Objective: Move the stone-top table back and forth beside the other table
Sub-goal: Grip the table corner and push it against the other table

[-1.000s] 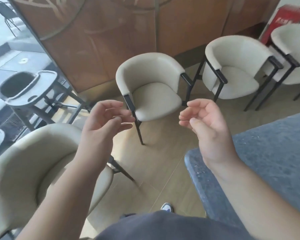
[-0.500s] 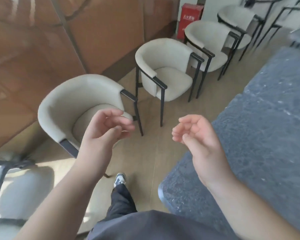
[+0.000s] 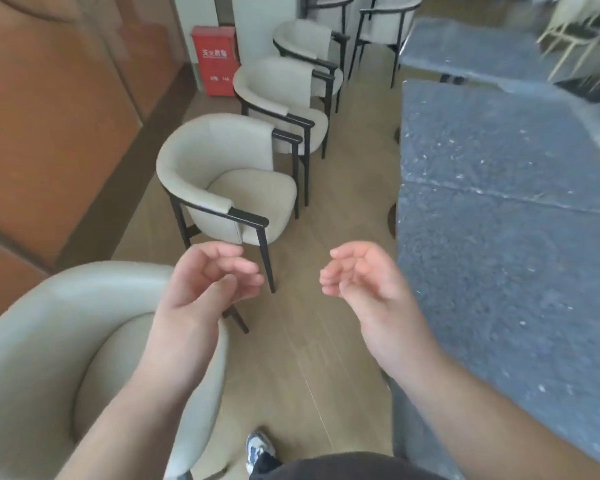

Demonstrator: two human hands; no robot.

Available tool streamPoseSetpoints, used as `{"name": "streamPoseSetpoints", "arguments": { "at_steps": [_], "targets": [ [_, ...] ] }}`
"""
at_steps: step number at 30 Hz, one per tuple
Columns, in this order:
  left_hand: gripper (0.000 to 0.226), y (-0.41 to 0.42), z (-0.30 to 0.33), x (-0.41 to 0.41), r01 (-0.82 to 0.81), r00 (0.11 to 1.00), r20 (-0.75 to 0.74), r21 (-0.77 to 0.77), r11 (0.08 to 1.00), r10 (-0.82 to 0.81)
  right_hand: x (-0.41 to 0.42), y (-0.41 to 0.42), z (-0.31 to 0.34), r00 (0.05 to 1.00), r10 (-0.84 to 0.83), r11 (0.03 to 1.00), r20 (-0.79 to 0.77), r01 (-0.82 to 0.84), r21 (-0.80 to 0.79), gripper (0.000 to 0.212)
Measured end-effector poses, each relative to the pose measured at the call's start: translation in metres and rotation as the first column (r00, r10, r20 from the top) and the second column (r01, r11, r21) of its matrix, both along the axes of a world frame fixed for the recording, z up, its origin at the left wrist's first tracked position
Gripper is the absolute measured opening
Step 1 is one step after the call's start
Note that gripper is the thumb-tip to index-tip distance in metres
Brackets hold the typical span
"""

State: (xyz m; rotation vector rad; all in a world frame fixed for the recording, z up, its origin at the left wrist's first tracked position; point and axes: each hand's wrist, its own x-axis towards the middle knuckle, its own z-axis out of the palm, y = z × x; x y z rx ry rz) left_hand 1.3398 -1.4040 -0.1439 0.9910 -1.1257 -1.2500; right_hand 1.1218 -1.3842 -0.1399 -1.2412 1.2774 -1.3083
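Hovering empty, left hand [image 3: 205,289] and right hand [image 3: 364,285] (fingers loosely curled) flank two stone-top tables [image 3: 516,271].

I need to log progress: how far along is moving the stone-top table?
Nothing looks done: the stone-top table abuts the other table along a seam. In hand: nothing; the left hand and right hand hover empty, fingers loosely curled, over the floor. The whole back-and-forth move remains.
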Motion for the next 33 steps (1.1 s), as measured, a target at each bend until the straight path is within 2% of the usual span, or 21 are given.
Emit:
{"name": "streamPoseSetpoints", "arguments": {
  "at_steps": [6,17,25,29,33],
  "targets": [
    [0.029,-0.060,-0.005,0.007,0.125,0.991,-0.047,0.007,0.992,-0.124,0.013,-0.018,0.010,0.984,-0.152,0.988,-0.089,0.151,-0.016,0.040],
    [0.031,-0.152,0.001,-0.033,0.321,0.946,-0.066,0.023,0.947,-0.319,-0.013,-0.094,-0.001,0.945,-0.327,0.944,0.027,0.328,-0.037,0.040],
    [0.036,-0.276,-0.008,-0.131,0.412,0.909,0.060,0.019,0.911,-0.413,-0.092,-0.189,-0.027,0.907,-0.416,0.908,0.071,0.418,-0.011,0.042],
    [0.035,-0.354,-0.014,-0.190,0.419,0.891,0.161,0.066,0.905,-0.424,-0.149,-0.258,-0.036,0.881,-0.460,0.888,0.112,0.459,0.040,0.047],
    [0.039,-0.414,-0.017,-0.246,0.460,0.862,0.183,0.107,0.881,-0.473,-0.201,-0.312,-0.036,0.876,-0.471,0.882,0.105,0.467,0.062,0.049]
  ]
}}
